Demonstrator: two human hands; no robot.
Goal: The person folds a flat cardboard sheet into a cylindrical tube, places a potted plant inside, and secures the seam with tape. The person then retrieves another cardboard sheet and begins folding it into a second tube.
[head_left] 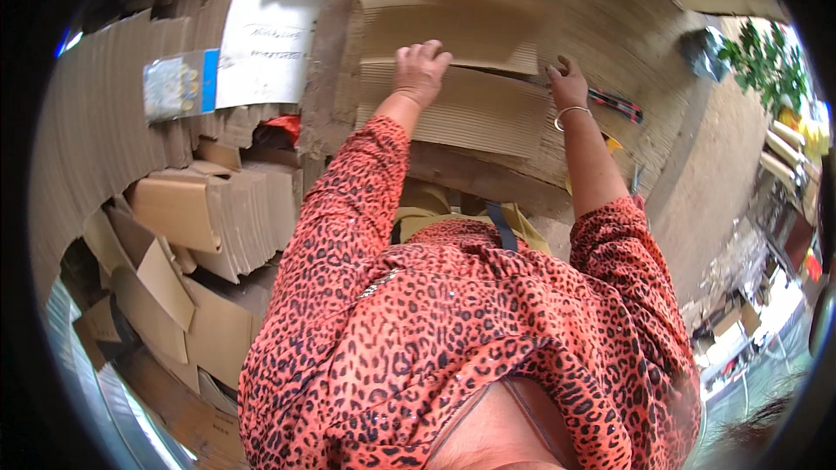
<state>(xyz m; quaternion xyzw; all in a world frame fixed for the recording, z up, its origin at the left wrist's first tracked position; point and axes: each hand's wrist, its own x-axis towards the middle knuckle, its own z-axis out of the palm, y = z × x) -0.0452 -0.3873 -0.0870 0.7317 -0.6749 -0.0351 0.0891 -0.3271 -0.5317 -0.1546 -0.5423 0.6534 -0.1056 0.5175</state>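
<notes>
Corrugated cardboard pieces lie in a row across a wooden table. My left hand [420, 74] rests, fingers spread, where the middle piece [453, 30] meets the nearest piece [475, 113]. A narrow dark gap separates these two pieces toward the right. At the right end of the gap is my right hand [569, 90], with a bangle at its wrist. Its thumb and forefinger stand apart, loosely bent, and I see nothing between them. A red and black handle [616, 105] lies just right of that wrist; its other end is hidden behind the hand.
Tall stacks of cardboard [109, 113] crowd the left side, with a white written sheet [266, 48] and a clear pouch [178, 87] on top. Folded cardboard [183, 209] sits lower. At the right are a dark plastic bag [704, 54] and a leafy plant [766, 61].
</notes>
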